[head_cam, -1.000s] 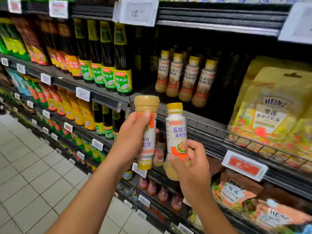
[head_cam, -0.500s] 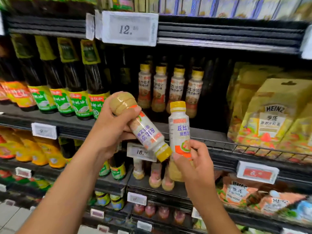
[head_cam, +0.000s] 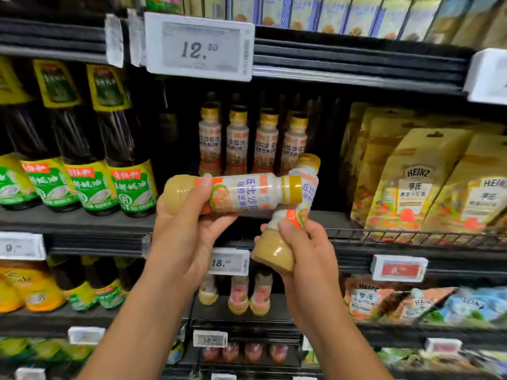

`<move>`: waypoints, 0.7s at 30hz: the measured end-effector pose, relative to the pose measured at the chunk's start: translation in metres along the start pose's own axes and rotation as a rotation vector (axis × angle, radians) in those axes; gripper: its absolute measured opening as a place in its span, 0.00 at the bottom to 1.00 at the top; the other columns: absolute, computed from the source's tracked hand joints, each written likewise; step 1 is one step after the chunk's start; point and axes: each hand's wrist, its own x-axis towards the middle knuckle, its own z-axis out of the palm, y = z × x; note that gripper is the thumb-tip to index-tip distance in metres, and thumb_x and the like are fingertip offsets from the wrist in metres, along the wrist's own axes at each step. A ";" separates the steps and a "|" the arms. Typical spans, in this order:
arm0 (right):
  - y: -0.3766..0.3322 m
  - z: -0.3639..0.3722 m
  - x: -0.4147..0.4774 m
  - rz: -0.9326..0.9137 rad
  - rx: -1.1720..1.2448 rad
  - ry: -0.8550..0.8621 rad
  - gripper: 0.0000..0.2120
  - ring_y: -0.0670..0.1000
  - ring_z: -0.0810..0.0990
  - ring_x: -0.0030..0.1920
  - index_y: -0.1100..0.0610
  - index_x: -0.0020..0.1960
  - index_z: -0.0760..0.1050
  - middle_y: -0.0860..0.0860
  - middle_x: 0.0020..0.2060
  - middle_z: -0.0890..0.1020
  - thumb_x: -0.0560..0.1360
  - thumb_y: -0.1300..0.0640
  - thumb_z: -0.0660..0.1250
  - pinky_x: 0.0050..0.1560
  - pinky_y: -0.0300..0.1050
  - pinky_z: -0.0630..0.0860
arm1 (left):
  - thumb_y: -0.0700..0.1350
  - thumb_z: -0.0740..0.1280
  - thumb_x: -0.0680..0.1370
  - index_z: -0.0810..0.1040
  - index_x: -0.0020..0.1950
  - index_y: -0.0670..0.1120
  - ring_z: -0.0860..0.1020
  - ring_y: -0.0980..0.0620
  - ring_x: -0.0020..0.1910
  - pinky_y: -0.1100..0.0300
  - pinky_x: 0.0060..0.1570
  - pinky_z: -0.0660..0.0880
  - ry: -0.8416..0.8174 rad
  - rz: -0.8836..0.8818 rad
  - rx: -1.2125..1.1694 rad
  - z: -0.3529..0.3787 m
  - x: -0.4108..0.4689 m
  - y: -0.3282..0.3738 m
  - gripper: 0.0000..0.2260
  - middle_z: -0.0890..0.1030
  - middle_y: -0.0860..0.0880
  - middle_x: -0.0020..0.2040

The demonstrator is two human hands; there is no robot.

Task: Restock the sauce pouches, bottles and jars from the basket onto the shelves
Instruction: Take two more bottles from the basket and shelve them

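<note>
Head cam, just the one view, so here goes. Both hands are up in front of the shelves with a bottle each.

The left grip [head_cam: 181, 242] is curled around a sesame salad dressing bottle [head_cam: 247, 193], thumb across the front of the label and fingers tucked underneath. That bottle is lying pretty much flat, with its tan base pointing to 9 o'clock and its yellow cap to 3 o'clock.

The right grip [head_cam: 304, 253] is wrapped around the lower half of a second dressing bottle [head_cam: 297, 215], thumb on the orange bit of the label. This one tilts with the cap up toward 1 o'clock and the base down toward 7 o'clock. The first bottle's cap crosses in front of the second one's upper half. Can't tell if they're actually touching.

Right behind them at 12 o'clock, a row of four matching dressing bottles [head_cam: 238, 141] stands upright, set back on the middle shelf [head_cam: 82, 223]. Over at 9 o'clock are dark oyster sauce bottles [head_cam: 82, 149] with green and yellow labels. At 3 o'clock, yellow Heinz pouches [head_cam: 411, 187] sit behind a wire rail.

A 12.50 price tag [head_cam: 199, 46] hangs on the shelf edge above. An 18-something tag [head_cam: 229, 261] peeks out between the two wrists. Below that, at 6 o'clock, there are more small bottles [head_cam: 237, 294], too blurry to read.
</note>
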 end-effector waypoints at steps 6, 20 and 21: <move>-0.010 0.016 0.013 0.034 0.128 0.033 0.23 0.54 0.85 0.46 0.62 0.66 0.72 0.55 0.44 0.86 0.74 0.56 0.72 0.57 0.69 0.78 | 0.43 0.64 0.79 0.75 0.58 0.42 0.83 0.45 0.57 0.48 0.51 0.82 -0.037 -0.010 -0.106 0.008 -0.002 -0.013 0.09 0.84 0.42 0.55; -0.022 0.018 0.040 -0.105 -0.130 -0.006 0.23 0.44 0.85 0.41 0.54 0.57 0.71 0.47 0.41 0.86 0.68 0.42 0.70 0.44 0.48 0.83 | 0.51 0.80 0.62 0.81 0.56 0.53 0.85 0.50 0.46 0.59 0.44 0.82 -0.387 0.098 0.909 0.001 0.017 0.018 0.23 0.86 0.48 0.49; -0.025 0.020 0.044 -0.111 -0.170 -0.005 0.21 0.44 0.84 0.40 0.53 0.55 0.72 0.48 0.41 0.84 0.69 0.41 0.67 0.43 0.48 0.83 | 0.50 0.80 0.65 0.82 0.56 0.53 0.85 0.51 0.47 0.58 0.45 0.82 -0.410 0.093 0.936 0.002 0.020 0.019 0.21 0.86 0.49 0.49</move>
